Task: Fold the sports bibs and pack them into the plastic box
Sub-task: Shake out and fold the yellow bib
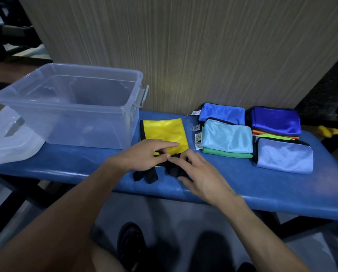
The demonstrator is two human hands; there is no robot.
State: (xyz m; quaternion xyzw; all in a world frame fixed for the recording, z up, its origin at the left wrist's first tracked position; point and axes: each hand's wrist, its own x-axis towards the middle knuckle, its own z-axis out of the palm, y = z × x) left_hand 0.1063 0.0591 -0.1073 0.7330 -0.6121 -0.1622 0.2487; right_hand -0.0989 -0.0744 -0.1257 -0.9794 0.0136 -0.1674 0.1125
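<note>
A yellow bib [165,130] with black trim lies partly folded on the blue bench [242,185], just right of the clear plastic box [69,107]. Its black straps [146,175] trail toward the bench's front edge. My left hand [146,154] rests on the bib's near edge, thumb and forefinger pinching the black trim. My right hand [195,169] lies over the black straps, fingertips meeting the left hand's. The box holds no bibs.
Folded bibs sit at the right: a blue one [223,112], a light blue one on green [227,137], a dark blue one on orange [276,119], a pale lilac one [285,154]. The box lid [9,142] lies at far left. A wood-grain wall [183,46] backs the bench.
</note>
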